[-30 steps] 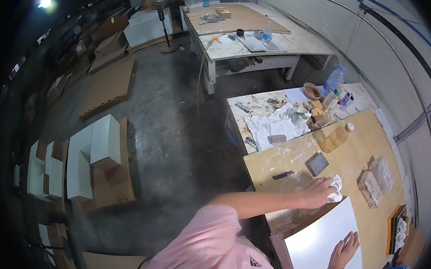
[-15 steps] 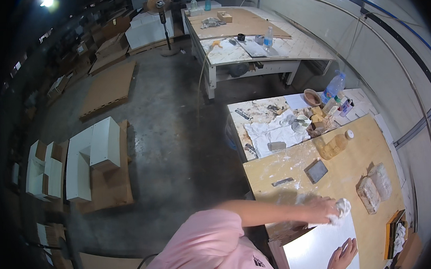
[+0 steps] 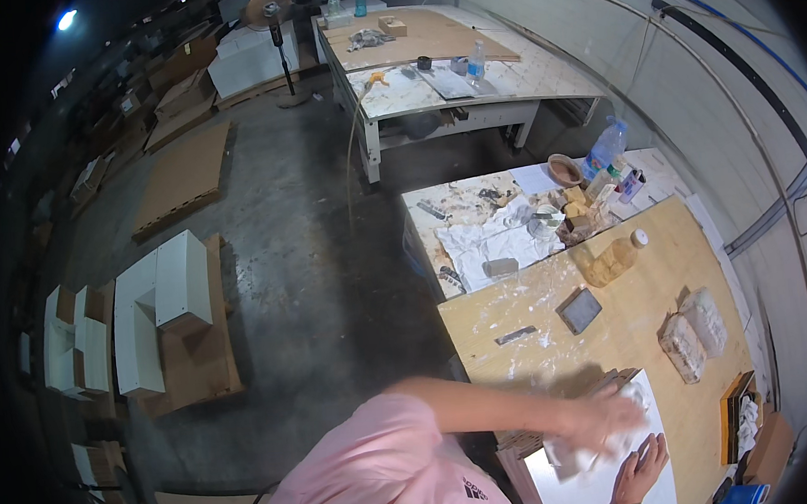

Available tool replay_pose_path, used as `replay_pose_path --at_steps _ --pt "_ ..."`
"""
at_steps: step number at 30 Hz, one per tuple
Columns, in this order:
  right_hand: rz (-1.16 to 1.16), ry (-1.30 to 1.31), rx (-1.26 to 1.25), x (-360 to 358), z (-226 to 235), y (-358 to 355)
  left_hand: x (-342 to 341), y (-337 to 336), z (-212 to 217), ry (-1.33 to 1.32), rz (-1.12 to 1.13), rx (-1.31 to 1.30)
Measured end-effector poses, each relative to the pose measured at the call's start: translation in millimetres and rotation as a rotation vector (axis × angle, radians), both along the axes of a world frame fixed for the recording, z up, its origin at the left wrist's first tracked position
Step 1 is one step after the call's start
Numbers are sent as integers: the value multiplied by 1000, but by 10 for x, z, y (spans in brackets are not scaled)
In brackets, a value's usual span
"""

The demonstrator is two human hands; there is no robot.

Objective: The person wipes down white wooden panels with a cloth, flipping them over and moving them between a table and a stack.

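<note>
A white, flat-faced panel lies at the near edge of the bench, on top of what looks like a stack of boards. My left hand reaches across from the left over its surface, smeared by motion. It is closed on a crumpled white cloth, which is pressed against the panel and partly hidden by the fingers. On the panel's right part rests my right hand, fingers spread and flat, with a band at the wrist.
On the wooden bench top are a grey block, a flat metal strip, a jug of yellowish liquid and two wrapped packs. A yellow-black box stands right. White cabinets sit on the floor at left.
My left hand has swept the cloth from the panel's far edge back toward me across its face. My right hand stays on the panel. The whole view has shifted slightly.
</note>
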State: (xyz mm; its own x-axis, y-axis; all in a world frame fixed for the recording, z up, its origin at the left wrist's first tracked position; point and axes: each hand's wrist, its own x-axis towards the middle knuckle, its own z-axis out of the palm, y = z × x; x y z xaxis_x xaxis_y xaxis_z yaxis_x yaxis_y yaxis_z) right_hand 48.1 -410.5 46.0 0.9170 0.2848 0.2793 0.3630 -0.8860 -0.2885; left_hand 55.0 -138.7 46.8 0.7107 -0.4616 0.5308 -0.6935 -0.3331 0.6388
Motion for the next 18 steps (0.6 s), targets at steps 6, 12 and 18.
replay_pose_path --at_steps 6,12,18 --pt "-72 -22 -22 -103 96 -15 199 24 11 -193 -130 329" --pt "-123 -12 49 5 214 182 838 787 -120 -132 459 36" --pt "-77 -84 30 154 203 141 276 281 209 -297 -318 233"
